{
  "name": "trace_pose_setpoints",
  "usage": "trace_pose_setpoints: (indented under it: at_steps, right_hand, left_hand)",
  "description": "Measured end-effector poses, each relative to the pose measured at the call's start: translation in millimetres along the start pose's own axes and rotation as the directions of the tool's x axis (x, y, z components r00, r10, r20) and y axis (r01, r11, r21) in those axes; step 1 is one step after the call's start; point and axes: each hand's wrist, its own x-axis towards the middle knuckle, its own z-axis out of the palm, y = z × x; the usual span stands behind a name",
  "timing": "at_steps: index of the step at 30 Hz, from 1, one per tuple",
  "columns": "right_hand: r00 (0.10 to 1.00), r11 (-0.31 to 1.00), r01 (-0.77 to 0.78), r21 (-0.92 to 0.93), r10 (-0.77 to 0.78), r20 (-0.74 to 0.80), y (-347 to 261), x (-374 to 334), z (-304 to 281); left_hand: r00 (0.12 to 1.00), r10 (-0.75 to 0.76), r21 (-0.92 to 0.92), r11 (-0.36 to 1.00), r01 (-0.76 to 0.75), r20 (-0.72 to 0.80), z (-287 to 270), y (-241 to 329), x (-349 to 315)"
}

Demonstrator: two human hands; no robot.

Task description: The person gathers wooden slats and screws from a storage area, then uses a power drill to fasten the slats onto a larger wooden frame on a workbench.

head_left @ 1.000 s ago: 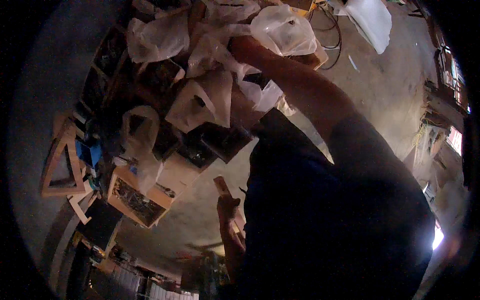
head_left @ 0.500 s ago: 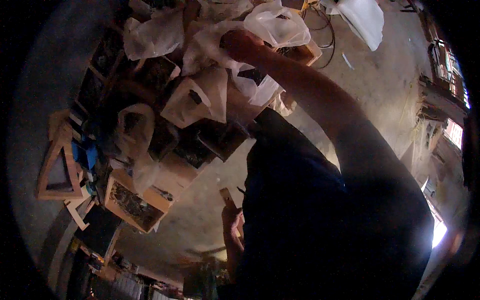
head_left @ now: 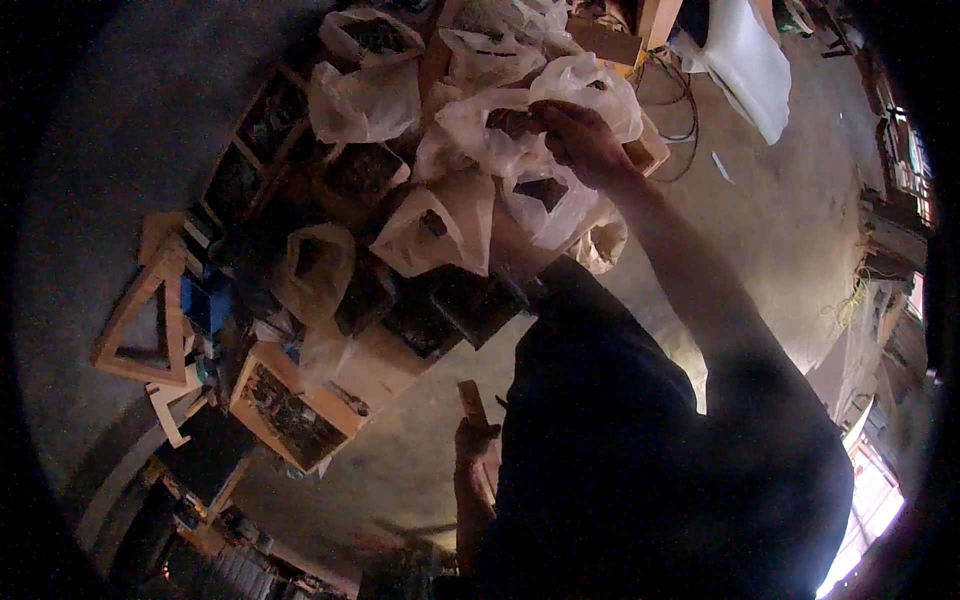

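Right hand (head_left: 582, 145) at plastic bag (head_left: 488, 150), upper centre, grip unclear | left hand (head_left: 474, 441) clasps wooden strip (head_left: 471, 402) | snagging could tip bag

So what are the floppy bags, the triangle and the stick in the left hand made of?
Floppy bags: probably thin plastic, because they look see-through and crinkly.
Triangle: looks like plain wood, brown with flat, straight bars.
Stick in the left hand: maybe bare wood too, brownish, but it's too dim to be sure.
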Motion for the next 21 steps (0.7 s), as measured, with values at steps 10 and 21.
trace_pose_setpoints:
  at_steps: [10,21]
  right_hand:
    - [0.99,0.991,-0.131,-0.027,0.132,0.054,-23.5,1.4,-0.2]
    - [0.982,0.45,-0.167,-0.877,0.16,-0.105,-53.5,-2.0,-76.8]
  left_hand:
    - [0.999,-0.051,0.372,0.927,0.041,0.017,-6.3,-20.5,-0.4]
    - [0.998,-0.047,0.447,0.894,0.026,0.036,-16.1,-2.1,-5.0]
